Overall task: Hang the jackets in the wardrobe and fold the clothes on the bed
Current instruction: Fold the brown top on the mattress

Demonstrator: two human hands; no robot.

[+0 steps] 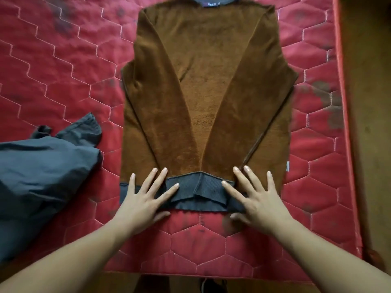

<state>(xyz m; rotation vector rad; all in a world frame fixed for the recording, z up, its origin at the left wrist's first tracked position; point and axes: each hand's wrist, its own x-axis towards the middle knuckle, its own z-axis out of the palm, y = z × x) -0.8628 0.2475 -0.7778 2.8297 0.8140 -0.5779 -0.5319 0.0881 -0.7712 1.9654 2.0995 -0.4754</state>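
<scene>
The brown sweater lies flat on the red mattress with its sleeves folded in, and the left hand and right hand press its near grey hem with straight, spread fingers, so the fold probably goes best if both hem corners rise together toward its collar.

Brown sweater flat on red mattress, left hand and right hand spread on hem.

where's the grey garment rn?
Head view, far left: the grey garment lies bunched on the red mattress, left of the brown sweater and not touching it.
</scene>
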